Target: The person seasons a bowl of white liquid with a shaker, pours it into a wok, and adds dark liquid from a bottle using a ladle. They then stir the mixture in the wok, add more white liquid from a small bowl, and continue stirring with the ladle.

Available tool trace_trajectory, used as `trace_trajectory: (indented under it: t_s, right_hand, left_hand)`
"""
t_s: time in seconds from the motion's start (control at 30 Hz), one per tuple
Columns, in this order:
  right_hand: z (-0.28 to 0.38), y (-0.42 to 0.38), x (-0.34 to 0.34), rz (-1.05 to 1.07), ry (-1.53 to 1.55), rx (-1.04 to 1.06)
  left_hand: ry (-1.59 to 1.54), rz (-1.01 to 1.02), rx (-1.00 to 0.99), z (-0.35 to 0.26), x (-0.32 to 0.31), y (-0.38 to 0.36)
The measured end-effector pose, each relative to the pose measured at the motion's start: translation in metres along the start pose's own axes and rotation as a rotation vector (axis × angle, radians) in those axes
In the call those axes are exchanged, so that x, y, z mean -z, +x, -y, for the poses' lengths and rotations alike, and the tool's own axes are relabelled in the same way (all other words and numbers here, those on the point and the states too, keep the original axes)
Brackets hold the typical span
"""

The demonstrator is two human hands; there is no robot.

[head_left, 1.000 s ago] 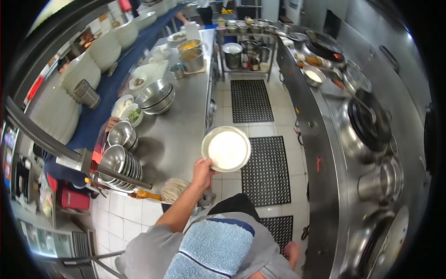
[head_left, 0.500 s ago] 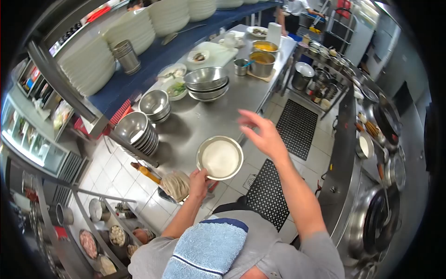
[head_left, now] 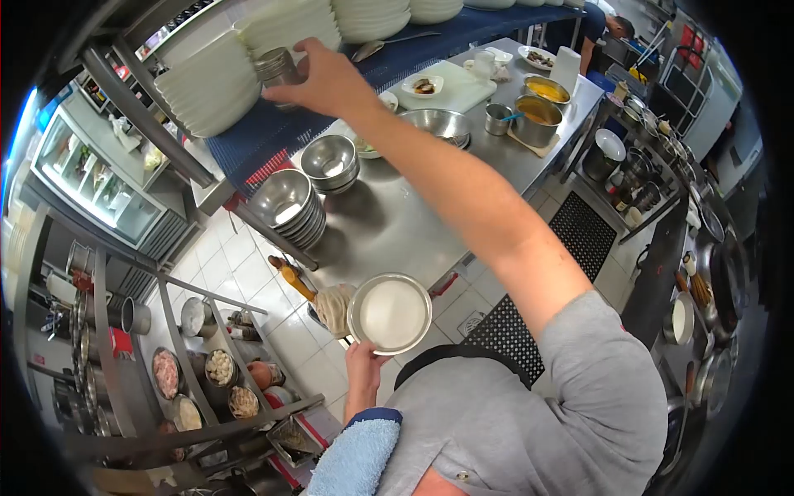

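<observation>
My left hand point(head_left: 364, 369) is closed on the rim of a round metal bowl point(head_left: 390, 312) with pale, whitish contents, held near the steel table's front edge. Stretched far forward, my right hand point(head_left: 324, 81) has its thumb and fingers around a stack of small metal cups point(head_left: 276, 69) on the blue shelf. Tall stacks of white plates point(head_left: 207, 86) stand beside the cups. Below the shelf, nested steel bowls point(head_left: 286, 198) and a second stack of bowls point(head_left: 329, 159) sit on the table point(head_left: 389, 223).
Pots of orange sauce point(head_left: 538, 121) and a white cutting board point(head_left: 453, 88) are at the table's far end. Another person point(head_left: 592, 31) bends over at the back. Pans line the right side. A food rack point(head_left: 186, 372) stands at lower left. Black mats lie on the floor.
My right hand has gone from beside the bowl up to the metal cups on the shelf and closed around them. My left hand still holds the bowl, and the view has shifted.
</observation>
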State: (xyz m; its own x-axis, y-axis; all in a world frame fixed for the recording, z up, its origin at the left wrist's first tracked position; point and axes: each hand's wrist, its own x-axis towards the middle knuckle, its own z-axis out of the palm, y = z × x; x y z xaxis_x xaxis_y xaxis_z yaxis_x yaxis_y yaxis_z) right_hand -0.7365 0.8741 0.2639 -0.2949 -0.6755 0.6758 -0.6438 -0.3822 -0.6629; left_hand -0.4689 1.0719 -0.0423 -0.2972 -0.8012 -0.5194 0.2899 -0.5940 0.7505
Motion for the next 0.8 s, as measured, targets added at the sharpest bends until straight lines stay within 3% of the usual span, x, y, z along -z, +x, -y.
trace_trajectory:
  t_s: [0.13, 0.27, 0.37, 0.53, 0.6, 0.63, 0.7, 0.8]
  right_hand:
    - [-0.006, -0.01, -0.028, -0.191, -0.07, 0.062]
    - [-0.005, -0.014, -0.031, -0.143, -0.139, -0.013]
    - [-0.01, -0.019, -0.025, -0.301, 0.058, 0.075]
    - [-0.027, -0.1, 0.089, -0.387, 0.284, 0.061]
    - [-0.054, -0.167, 0.15, -0.389, 0.241, -0.068]
    - [-0.076, -0.207, 0.181, -0.446, -0.054, -0.036]
    - [-0.108, -0.295, 0.234, -0.499, 0.089, -0.274]
    - [-0.104, -0.402, 0.299, -0.657, -0.077, -0.356]
  left_hand:
    - [0.04, -0.052, -0.019, 0.006, 0.01, -0.001]
    - [0.037, 0.046, -0.038, 0.005, -0.008, 0.0]
    - [0.081, 0.107, -0.009, 0.009, -0.02, 0.011]
    - [0.205, 0.218, 0.035, 0.016, -0.065, 0.025]
    - [0.266, 0.325, 0.094, 0.02, -0.091, 0.032]
    - [0.303, 0.384, 0.127, 0.024, -0.106, 0.035]
    - [0.365, 0.452, 0.173, 0.034, -0.146, 0.035]
    - [0.496, 0.593, 0.232, 0.064, -0.197, 0.041]
